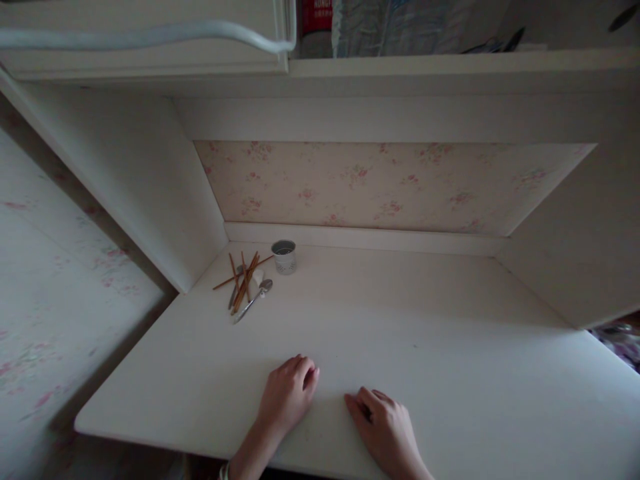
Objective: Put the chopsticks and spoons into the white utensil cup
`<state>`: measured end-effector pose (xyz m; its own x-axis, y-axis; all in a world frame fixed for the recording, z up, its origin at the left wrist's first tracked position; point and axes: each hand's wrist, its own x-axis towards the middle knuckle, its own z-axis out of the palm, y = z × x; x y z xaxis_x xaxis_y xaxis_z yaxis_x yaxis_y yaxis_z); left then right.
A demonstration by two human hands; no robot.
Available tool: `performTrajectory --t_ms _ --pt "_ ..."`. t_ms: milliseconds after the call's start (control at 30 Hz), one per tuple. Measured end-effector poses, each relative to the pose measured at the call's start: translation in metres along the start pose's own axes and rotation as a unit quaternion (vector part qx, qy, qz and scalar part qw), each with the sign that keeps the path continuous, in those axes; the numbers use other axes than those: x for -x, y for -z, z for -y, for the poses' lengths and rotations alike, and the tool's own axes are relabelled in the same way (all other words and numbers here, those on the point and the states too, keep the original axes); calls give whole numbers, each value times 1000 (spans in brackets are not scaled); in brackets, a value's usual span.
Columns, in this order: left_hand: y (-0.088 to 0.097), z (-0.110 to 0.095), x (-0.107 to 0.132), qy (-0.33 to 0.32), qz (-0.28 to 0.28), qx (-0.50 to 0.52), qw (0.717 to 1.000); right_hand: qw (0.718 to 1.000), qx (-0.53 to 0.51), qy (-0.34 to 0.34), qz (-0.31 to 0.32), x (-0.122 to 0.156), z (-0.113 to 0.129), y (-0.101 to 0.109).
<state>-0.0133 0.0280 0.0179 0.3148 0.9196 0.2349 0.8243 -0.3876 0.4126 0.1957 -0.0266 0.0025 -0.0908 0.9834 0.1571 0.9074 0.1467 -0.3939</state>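
My left hand point(290, 395) rests on the white desk point(450, 347) near its front edge, fingers curled under with nothing seen in them. Just to its right, my right hand point(383, 427) lies on the desk too, fingers bent loosely and nothing visible in it. At the back left of the desk lies a loose pile of brown wooden chopsticks point(243, 280) together with a metal spoon point(254, 300). Beside the pile stands a small round metal cup point(284, 257). Both hands are well short of these things.
The desk sits in a white alcove with side panels left and right and a flowered back wall point(380, 187). A shelf point(450, 67) overhead holds packages. A white hose point(150, 35) runs along the top left.
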Motion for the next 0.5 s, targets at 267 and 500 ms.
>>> performTrajectory --t_ms 267,500 --pt "1 1 1 39 11 88 995 1000 3 -4 6 0 1 2" --pt "33 38 -68 190 -58 280 939 1000 4 -13 7 2 -1 1"
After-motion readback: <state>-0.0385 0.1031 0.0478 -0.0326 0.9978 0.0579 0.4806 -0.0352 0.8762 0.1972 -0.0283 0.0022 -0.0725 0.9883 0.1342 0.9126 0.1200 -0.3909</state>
